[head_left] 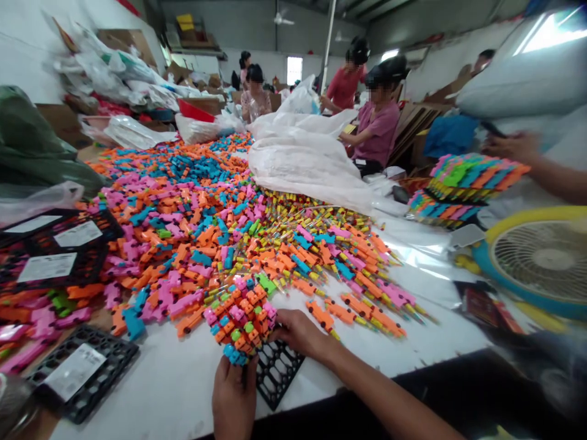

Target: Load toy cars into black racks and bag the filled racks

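Note:
A black plastic grid tray (277, 374) lies at the near edge of the white table (174, 385). Its upper part is filled with a packed block of small coloured toy pieces (238, 321) in orange, pink, blue and green. My left hand (233, 397) grips the tray's near edge from below, fingers curled round it. My right hand (300, 333) rests on the tray's right side, fingers pressed against the block of pieces. A wide heap of loose coloured toy pieces (206, 220) covers the table just beyond.
Black grid trays with white labels lie at the left (77, 373) (50, 250). White plastic bags (307, 159) sit mid-table. Filled colourful trays are stacked at the right (472, 177), near a yellow-blue fan (541, 256). Other people sit working at the far end; a person's arm (541, 165) reaches in at right.

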### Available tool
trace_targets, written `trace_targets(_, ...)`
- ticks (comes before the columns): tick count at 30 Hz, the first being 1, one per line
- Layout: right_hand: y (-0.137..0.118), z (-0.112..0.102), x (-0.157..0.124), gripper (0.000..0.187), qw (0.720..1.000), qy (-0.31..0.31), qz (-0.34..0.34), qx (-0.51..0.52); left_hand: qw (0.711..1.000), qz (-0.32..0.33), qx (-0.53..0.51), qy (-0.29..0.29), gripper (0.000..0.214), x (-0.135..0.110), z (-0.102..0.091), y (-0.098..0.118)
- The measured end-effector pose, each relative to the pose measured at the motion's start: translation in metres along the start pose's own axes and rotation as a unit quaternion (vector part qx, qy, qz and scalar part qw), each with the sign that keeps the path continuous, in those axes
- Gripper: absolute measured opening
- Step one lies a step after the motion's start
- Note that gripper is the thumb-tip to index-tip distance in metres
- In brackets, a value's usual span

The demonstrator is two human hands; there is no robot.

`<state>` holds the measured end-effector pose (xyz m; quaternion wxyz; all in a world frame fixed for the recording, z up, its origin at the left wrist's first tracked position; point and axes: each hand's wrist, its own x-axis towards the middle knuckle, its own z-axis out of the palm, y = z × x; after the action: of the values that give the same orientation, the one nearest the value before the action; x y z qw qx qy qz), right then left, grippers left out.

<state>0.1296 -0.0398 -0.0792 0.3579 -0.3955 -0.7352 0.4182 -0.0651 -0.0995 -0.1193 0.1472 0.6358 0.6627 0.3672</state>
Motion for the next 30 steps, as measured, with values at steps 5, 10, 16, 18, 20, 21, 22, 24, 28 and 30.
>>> trace_targets(5,0.025,-0.059,-0.008,0.020,0.933,0.293,0.143,-0.150,1.000,-0.017,0.018,-0.011,0.040,0.000,0.001,0.000)
trace_targets(10,0.037,-0.121,0.003,0.013,0.842,0.336,0.285,-0.310,0.999,-0.016,0.031,-0.014,0.039,0.000,-0.003,0.008)
trace_targets(16,0.024,-0.080,-0.004,0.022,0.914,0.284,0.266,-0.114,0.999,-0.020,0.025,-0.018,0.034,-0.003,-0.004,0.012)
trace_targets(18,0.018,-0.049,-0.008,0.031,0.945,0.208,0.238,0.086,0.999,-0.021,0.035,-0.016,0.035,-0.003,-0.003,0.012)
trace_targets(20,0.015,-0.021,-0.008,0.035,0.943,0.125,0.208,0.230,0.999,-0.021,0.045,-0.016,0.035,-0.003,-0.003,0.011)
trace_targets(21,0.016,-0.010,-0.007,0.036,0.938,0.100,0.201,0.265,0.999,-0.020,0.048,-0.015,0.035,-0.003,-0.003,0.011)
trace_targets(22,0.017,-0.001,-0.006,0.035,0.935,0.091,0.202,0.278,0.999,-0.018,0.047,-0.015,0.035,-0.003,-0.003,0.010)
trace_targets(24,0.022,0.009,-0.004,0.032,0.939,0.100,0.211,0.252,0.999,-0.010,0.044,-0.011,0.034,-0.002,-0.003,0.010)
trace_targets(28,0.024,0.003,0.000,0.015,0.975,0.060,0.168,0.129,0.999,0.005,0.042,-0.005,0.033,-0.003,-0.002,0.009)
trace_targets(30,0.019,-0.004,0.003,0.008,0.989,0.021,0.123,0.077,0.999,0.003,0.048,0.001,0.033,-0.004,-0.002,0.008)
